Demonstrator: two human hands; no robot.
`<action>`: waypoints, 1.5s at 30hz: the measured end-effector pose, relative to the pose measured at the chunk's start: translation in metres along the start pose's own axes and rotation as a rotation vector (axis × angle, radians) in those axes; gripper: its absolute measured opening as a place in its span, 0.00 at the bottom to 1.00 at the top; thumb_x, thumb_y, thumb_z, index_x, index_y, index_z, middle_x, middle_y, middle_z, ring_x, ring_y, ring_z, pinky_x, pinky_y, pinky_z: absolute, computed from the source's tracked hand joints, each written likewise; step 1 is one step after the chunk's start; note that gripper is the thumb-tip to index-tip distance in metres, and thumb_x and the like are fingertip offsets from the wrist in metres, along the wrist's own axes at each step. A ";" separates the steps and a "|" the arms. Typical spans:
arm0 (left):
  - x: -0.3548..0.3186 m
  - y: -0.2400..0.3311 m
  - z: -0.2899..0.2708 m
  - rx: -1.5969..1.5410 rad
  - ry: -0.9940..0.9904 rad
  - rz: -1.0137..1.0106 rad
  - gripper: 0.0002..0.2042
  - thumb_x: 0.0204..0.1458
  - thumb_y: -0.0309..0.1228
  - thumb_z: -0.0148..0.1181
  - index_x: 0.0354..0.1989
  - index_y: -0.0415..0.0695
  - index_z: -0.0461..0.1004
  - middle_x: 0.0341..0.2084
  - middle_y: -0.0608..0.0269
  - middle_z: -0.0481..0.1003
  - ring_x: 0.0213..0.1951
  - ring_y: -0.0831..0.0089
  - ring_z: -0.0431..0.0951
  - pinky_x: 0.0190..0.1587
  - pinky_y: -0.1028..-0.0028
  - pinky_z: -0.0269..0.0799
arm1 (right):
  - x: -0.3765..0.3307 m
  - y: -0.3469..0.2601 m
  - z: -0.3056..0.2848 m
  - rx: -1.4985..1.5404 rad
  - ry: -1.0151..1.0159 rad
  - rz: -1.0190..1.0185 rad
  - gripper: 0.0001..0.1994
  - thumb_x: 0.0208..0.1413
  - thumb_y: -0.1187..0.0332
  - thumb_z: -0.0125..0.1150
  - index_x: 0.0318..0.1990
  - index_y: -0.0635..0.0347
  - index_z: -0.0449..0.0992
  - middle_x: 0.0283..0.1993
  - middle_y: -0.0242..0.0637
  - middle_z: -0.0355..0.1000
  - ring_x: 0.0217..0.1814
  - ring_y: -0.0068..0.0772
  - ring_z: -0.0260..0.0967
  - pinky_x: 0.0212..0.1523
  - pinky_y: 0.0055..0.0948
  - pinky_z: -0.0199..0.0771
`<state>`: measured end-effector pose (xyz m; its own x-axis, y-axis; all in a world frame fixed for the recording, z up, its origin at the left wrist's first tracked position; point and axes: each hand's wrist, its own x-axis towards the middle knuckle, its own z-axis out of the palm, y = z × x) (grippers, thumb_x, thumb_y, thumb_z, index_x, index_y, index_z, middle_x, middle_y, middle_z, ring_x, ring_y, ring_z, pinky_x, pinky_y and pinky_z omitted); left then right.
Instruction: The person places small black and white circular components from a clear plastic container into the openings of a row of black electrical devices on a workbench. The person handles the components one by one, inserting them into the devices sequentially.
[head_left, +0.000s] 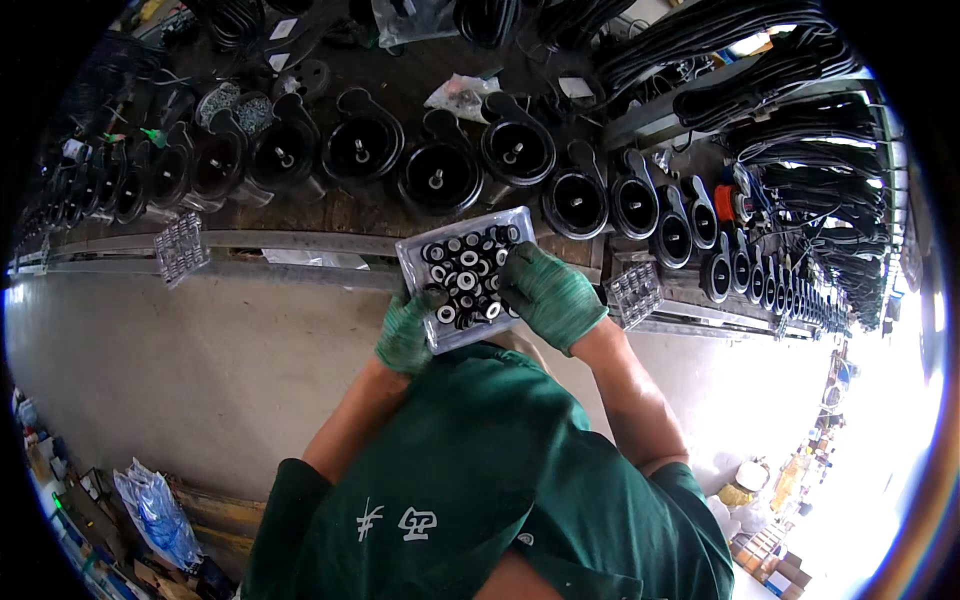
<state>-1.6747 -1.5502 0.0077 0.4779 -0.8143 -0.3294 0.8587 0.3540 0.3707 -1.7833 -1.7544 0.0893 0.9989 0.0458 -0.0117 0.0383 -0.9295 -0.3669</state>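
A shallow clear plastic tray point(410, 262) sits in front of my chest, tilted, filled with several small black round parts point(467, 281), some with white ring-shaped ends. My left hand point(404, 336), in a green glove, grips its lower left edge, thumb over the rim. On the right, my gloved right hand point(553, 299) reaches over the tray's side with curled fingers among the parts. Its fingertips are hidden, so whatever they hold cannot be made out. Just beyond the tray, black round cups point(438, 188) with a metal stud inside stand on the bench.
A long row of such cups lines the dark bench point(350, 210), bending away on both sides. Clear racks point(182, 250) hang at its front edge, another point(634, 292) to the right. Coiled black cables point(760, 60) fill the right shelf. Small plastic bags point(465, 97) lie behind the cups.
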 end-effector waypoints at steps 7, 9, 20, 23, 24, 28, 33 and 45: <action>-0.004 -0.013 0.012 -0.060 0.067 0.037 0.32 0.53 0.21 0.66 0.68 0.44 0.64 0.58 0.50 0.75 0.56 0.55 0.80 0.58 0.55 0.83 | -0.004 0.009 -0.011 0.014 0.064 -0.062 0.14 0.58 0.67 0.65 0.51 0.54 0.82 0.51 0.42 0.76 0.55 0.49 0.75 0.54 0.42 0.79; -0.002 -0.022 0.017 -0.054 0.094 0.068 0.31 0.54 0.21 0.64 0.68 0.44 0.64 0.58 0.50 0.75 0.56 0.54 0.80 0.58 0.55 0.83 | -0.011 0.033 0.009 -0.043 0.194 -0.180 0.14 0.58 0.66 0.65 0.51 0.54 0.81 0.48 0.42 0.76 0.52 0.49 0.76 0.53 0.43 0.79; -0.010 -0.063 0.039 0.055 0.266 0.211 0.31 0.53 0.21 0.57 0.69 0.39 0.62 0.58 0.45 0.75 0.53 0.49 0.82 0.54 0.53 0.86 | -0.023 0.107 -0.039 0.837 0.393 0.481 0.12 0.61 0.80 0.62 0.52 0.59 0.80 0.44 0.31 0.80 0.44 0.18 0.73 0.45 0.26 0.78; -0.010 -0.066 0.049 0.042 0.270 0.253 0.30 0.54 0.22 0.59 0.68 0.39 0.64 0.56 0.45 0.77 0.53 0.51 0.82 0.52 0.54 0.86 | -0.003 0.162 -0.012 0.743 0.396 0.467 0.11 0.58 0.76 0.65 0.48 0.60 0.82 0.47 0.41 0.81 0.47 0.37 0.79 0.50 0.32 0.78; -0.012 -0.067 0.054 0.059 0.283 0.259 0.30 0.54 0.22 0.59 0.68 0.38 0.64 0.56 0.45 0.77 0.53 0.51 0.82 0.52 0.54 0.86 | 0.003 0.172 -0.006 0.634 0.365 0.451 0.11 0.58 0.75 0.65 0.48 0.59 0.82 0.48 0.43 0.81 0.48 0.41 0.80 0.51 0.34 0.78; -0.019 -0.069 0.063 0.059 0.276 0.281 0.31 0.54 0.21 0.59 0.69 0.40 0.62 0.56 0.46 0.76 0.53 0.52 0.82 0.53 0.54 0.85 | 0.015 0.171 -0.010 0.365 0.248 0.417 0.14 0.58 0.75 0.66 0.52 0.59 0.83 0.51 0.45 0.80 0.50 0.45 0.79 0.53 0.34 0.78; -0.020 -0.071 0.054 0.007 0.233 0.242 0.31 0.54 0.19 0.61 0.69 0.44 0.63 0.57 0.49 0.76 0.54 0.53 0.81 0.55 0.54 0.85 | 0.010 0.159 -0.020 0.194 0.289 0.327 0.16 0.60 0.65 0.64 0.54 0.59 0.82 0.56 0.46 0.78 0.59 0.54 0.74 0.61 0.41 0.74; -0.007 -0.076 0.069 0.092 0.132 0.178 0.33 0.53 0.20 0.60 0.71 0.42 0.60 0.61 0.45 0.72 0.57 0.50 0.79 0.57 0.51 0.84 | -0.013 0.067 -0.059 -0.023 0.052 -0.108 0.16 0.55 0.64 0.66 0.50 0.60 0.83 0.55 0.41 0.77 0.61 0.47 0.71 0.63 0.43 0.72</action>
<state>-1.7564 -1.6038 0.0418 0.6455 -0.6733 -0.3605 0.7411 0.4381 0.5087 -1.7919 -1.8385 0.1198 0.9890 0.1278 0.0748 0.1458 -0.9282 -0.3423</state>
